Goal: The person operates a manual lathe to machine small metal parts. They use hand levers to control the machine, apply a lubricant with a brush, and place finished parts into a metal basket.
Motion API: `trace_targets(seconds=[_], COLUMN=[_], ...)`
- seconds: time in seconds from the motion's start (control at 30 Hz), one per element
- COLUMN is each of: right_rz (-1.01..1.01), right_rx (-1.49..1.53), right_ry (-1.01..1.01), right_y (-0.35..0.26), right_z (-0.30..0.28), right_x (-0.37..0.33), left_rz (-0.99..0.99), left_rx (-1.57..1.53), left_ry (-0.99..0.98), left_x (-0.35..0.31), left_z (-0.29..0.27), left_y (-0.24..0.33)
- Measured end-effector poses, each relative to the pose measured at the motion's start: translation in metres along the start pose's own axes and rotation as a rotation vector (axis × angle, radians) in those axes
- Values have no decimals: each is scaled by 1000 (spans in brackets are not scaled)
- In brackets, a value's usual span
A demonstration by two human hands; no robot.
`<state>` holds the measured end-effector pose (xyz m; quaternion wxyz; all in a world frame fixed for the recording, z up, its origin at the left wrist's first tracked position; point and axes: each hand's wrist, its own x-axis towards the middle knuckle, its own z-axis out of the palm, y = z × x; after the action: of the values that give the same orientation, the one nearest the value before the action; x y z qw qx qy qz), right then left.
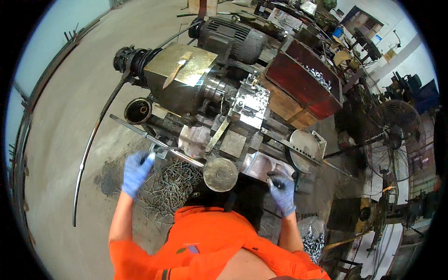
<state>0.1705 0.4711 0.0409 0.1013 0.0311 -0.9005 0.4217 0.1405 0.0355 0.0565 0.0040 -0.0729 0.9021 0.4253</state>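
My left hand (136, 175), in a blue knit glove, is raised left of the machine, beside a long steel lever bar (156, 141). Its fingers are pinched together, with a small pale spot at the tips too small to name. My right hand (282, 192), gloved with blackened fingers, curls near a printed sheet (263, 167) at the machine's front edge; what it grips, if anything, is hidden. Between them stands a lathe-like machine with a chuck (215, 88), a shiny tool block (250, 106) and a round metal disc (220, 175) nearest me.
Curly metal shavings (170, 191) pile on the floor below my left hand. A brush (175, 74) lies on the brass-coloured cover (200, 65). A red bin (303, 77) holds small metal parts; more fill a basket (312, 235) by my right forearm. A fan (394, 135) stands right.
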Motion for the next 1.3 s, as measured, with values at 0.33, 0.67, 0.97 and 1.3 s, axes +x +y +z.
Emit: trace_targets(seconds=[0.33,0.67,0.97,1.3], right_rz=[-222,-481,-591,-473], right_rx=[-143,-128,-867,-914], right_ry=[-138,-106,-262,-438], right_y=[-60,-111,-130,-126], right_z=[-1,19,101,114], right_x=[68,151,242,261], left_rz=[-100,-56,-45,-533], left_rx=[792,837,872,640], left_ry=[-219,241,722,477], left_x=[-42,-34,-9,-49], left_z=[3,-68,-177,-56], left_y=[-115,-136,-174,-82])
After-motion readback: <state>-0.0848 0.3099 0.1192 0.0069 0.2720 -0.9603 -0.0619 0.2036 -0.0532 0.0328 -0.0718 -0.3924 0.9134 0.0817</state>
